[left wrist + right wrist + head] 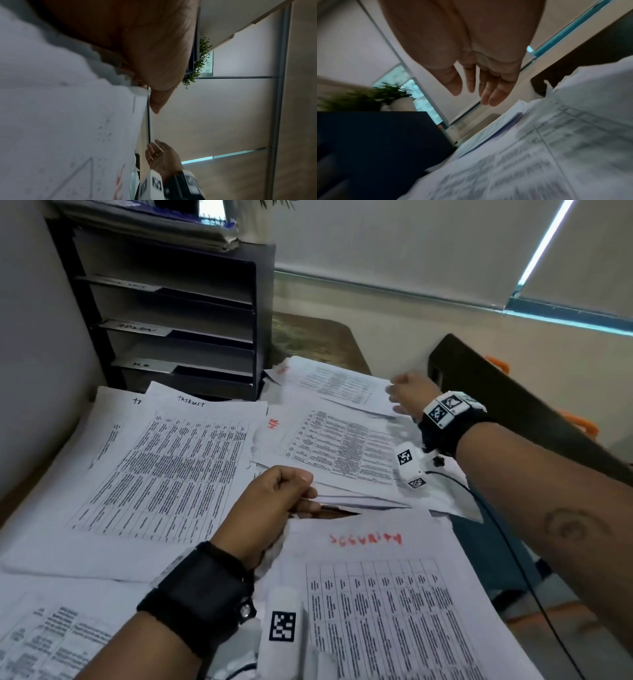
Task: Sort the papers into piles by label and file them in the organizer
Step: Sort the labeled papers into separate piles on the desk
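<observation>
Printed sheets with hand-written labels cover the desk. My left hand [291, 491] pinches the near edge of a small stack of papers [342, 446] whose top sheet bears a red label; the same stack [68, 128] fills the left wrist view. My right hand [404, 398] hovers with straight fingers [494, 94] just above the far-right pile [335, 381], holding nothing. A sheet labelled in red, "SECURITY" [376, 594], lies nearest me. A sheet marked "TASKLIST" [164, 460] lies to the left. The black organizer [171, 313] with several labelled shelves stands at the back left.
Books or folders lie stacked on top of the organizer [150, 224]. A potted plant [359, 97] stands beside them. A dark chair back [513, 402] is at the right, past the desk edge. A black cable [507, 542] runs along my right forearm.
</observation>
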Available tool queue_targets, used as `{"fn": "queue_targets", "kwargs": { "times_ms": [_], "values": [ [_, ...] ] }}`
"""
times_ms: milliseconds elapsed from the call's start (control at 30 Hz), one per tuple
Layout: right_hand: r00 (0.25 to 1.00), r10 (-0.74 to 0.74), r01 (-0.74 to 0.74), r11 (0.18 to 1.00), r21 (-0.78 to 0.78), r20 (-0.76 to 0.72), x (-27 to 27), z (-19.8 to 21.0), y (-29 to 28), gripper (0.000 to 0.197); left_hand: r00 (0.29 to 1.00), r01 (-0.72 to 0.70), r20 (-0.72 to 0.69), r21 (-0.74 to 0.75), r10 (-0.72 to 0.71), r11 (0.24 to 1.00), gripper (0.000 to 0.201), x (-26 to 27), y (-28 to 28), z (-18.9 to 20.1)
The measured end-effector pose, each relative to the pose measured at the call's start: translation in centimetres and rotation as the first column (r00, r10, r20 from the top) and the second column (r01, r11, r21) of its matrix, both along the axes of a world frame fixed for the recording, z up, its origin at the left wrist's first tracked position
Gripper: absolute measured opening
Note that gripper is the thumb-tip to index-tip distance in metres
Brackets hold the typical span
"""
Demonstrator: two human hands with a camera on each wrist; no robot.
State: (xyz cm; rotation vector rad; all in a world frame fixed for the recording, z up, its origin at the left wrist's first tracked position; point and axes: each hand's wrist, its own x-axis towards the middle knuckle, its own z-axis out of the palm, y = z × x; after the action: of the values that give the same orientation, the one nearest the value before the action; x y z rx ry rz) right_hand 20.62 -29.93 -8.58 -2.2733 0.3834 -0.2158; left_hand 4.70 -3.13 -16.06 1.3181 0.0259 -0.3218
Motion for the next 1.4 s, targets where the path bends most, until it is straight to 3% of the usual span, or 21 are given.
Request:
{"fn": "queue_targets", "kwargs": {
  "times_ms": [100, 200, 300, 367, 400, 467, 500, 533, 667, 800, 900, 1000, 1133, 1200, 1267, 1400],
  "values": [
    [0.983, 0.165, -0.175, 0.974, 0.147, 0.074, -6.7, -0.3, 1.8, 0.012, 0.999, 0.016, 0.033, 0.082, -0.018, 0.997, 0.009, 0.1, 0.1, -0.1],
    [0.942, 0.334, -0.334, 0.939, 0.086, 0.011, -13.6, -0.2, 3.5, 0.010, 0.996, 0.055, 0.065, 0.111, -0.062, 0.992, 0.008, -0.1, 0.4, 0.5],
    [0.916, 0.399, -0.400, 0.916, -0.020, -0.034, -19.1, -0.6, 4.1, 0.013, 0.961, 0.050, 0.240, 0.337, -0.137, 0.940, 0.016, -0.9, 1.2, 2.3],
    [0.908, 0.414, -0.419, 0.901, -0.115, -0.061, -21.9, -1.2, 4.0, 0.015, 0.894, 0.021, 0.348, 0.598, -0.283, 0.801, 0.017, -1.4, 1.8, 3.8],
    [0.910, 0.409, -0.415, 0.903, -0.116, -0.074, -23.0, -1.7, 3.8, 0.014, 0.850, 0.003, 0.348, 0.747, -0.396, 0.665, 0.018, -1.7, 2.1, 4.5],
    [0.925, 0.373, -0.378, 0.924, -0.065, -0.079, -25.0, -2.4, 3.2, 0.011, 0.783, -0.043, 0.229, 0.948, -0.578, 0.317, 0.021, -2.4, 2.1, 5.7],
    [0.933, 0.351, -0.356, 0.933, -0.049, -0.080, -25.9, -2.7, 3.0, 0.011, 0.771, -0.054, 0.158, 0.981, -0.617, 0.184, 0.021, -2.9, 2.1, 6.0],
    [0.941, 0.329, -0.333, 0.942, -0.034, -0.079, -26.7, -2.9, 2.8, 0.011, 0.769, -0.051, 0.104, 0.994, -0.631, 0.101, 0.020, -3.6, 2.0, 6.1],
    [0.970, 0.240, -0.234, 0.966, 0.111, -0.039, -29.5, -3.5, 2.0, 0.013, 0.779, -0.154, 0.126, 0.988, -0.614, 0.007, 0.032, -5.8, 1.5, 5.6],
    [0.984, 0.178, -0.164, 0.927, 0.338, -0.009, -31.8, -4.5, 1.7, 0.014, 0.773, -0.218, 0.141, 0.975, -0.619, -0.051, 0.043, -6.9, 1.5, 5.1],
    [0.987, 0.162, -0.156, 0.911, 0.383, 0.016, -32.3, -4.6, 1.6, 0.013, 0.773, -0.222, 0.156, 0.975, -0.615, -0.031, 0.041, -7.6, 1.9, 4.7],
    [0.988, 0.149, -0.157, 0.933, 0.324, 0.050, -32.2, -4.1, 2.0, 0.014, 0.756, -0.282, 0.208, 0.959, -0.621, -0.021, 0.042, -8.0, 2.2, 4.5],
    [0.988, 0.140, -0.151, 0.945, 0.290, 0.058, -32.9, -4.1, 2.1, 0.017, 0.720, -0.353, 0.324, 0.932, -0.614, 0.078, 0.031, -8.4, 2.2, 4.8],
    [0.991, 0.126, -0.133, 0.947, 0.293, 0.045, -33.4, -4.3, 2.0, 0.023, 0.717, -0.333, 0.373, 0.925, -0.589, 0.181, 0.017, -8.6, 1.9, 4.9],
    [0.994, 0.103, -0.109, 0.955, 0.277, 0.036, -33.7, -4.2, 1.6, 0.029, 0.743, -0.259, 0.409, 0.905, -0.529, 0.337, 0.003, -8.8, 1.6, 4.9],
    [0.992, 0.120, -0.127, 0.969, 0.212, 0.044, -34.1, -3.4, 1.1, 0.033, 0.806, -0.168, 0.490, 0.727, -0.332, 0.666, 0.016, -8.7, 1.8, 5.3]
  ]
}}
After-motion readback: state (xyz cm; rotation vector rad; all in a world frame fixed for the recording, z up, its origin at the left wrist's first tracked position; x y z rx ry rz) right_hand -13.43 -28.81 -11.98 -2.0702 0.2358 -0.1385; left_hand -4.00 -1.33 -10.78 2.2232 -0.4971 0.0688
